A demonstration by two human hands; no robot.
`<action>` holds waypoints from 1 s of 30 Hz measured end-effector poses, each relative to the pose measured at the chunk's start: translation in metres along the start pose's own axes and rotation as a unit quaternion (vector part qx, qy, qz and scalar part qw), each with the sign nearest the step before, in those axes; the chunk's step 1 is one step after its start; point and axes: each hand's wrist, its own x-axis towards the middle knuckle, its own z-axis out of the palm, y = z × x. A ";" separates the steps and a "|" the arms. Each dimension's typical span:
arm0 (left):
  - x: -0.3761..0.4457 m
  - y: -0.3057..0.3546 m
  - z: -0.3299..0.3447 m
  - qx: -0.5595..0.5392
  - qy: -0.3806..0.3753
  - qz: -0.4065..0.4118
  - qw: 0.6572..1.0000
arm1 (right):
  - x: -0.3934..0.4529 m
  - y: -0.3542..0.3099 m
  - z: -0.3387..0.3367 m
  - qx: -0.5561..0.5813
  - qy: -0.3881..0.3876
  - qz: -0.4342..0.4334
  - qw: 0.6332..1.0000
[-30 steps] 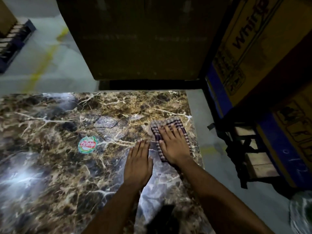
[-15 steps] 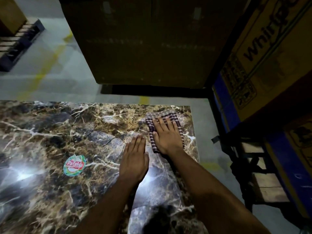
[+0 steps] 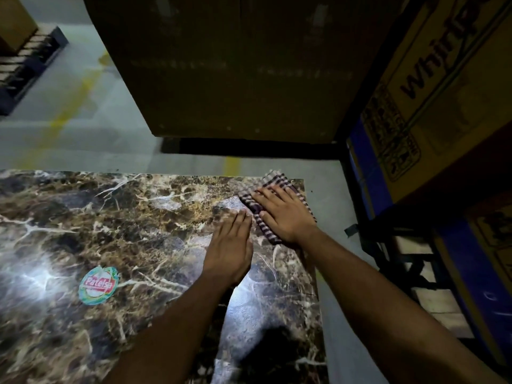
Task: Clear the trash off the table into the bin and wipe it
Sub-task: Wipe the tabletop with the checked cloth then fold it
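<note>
A dark brown marble table (image 3: 116,217) fills the lower left of the head view. A checked cloth (image 3: 267,206) lies folded at the table's far right corner. My right hand (image 3: 285,214) lies flat on top of the cloth, fingers spread, pressing it to the marble. Just left of it, my left hand (image 3: 230,250) rests palm down on the bare tabletop, fingers together, holding nothing. A round green and red sticker (image 3: 97,285) is stuck to the marble to the left of my left forearm. No bin is in view.
A large dark cardboard box (image 3: 235,65) stands on the floor beyond the table. Yellow printed boxes (image 3: 432,87) sit on blue pallets (image 3: 410,273) at the right. A narrow strip of grey floor (image 3: 332,189) separates them from the table edge. Another pallet (image 3: 25,67) lies far left.
My right hand has pushed the cloth away from me and to the right, up to the table's far right corner. My left hand has stayed flat on the marble beside it.
</note>
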 end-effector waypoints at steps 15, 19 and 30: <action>-0.098 0.010 0.023 0.007 0.002 0.012 1.000 | -0.134 -0.065 0.023 0.077 0.028 0.176 0.981; -0.157 0.002 0.026 -0.003 -0.005 0.019 1.000 | -0.210 -0.107 0.027 0.072 0.024 0.176 0.981; -0.329 -0.026 0.035 -0.008 -0.047 0.093 0.995 | -0.389 -0.224 0.047 0.047 -0.016 0.240 0.969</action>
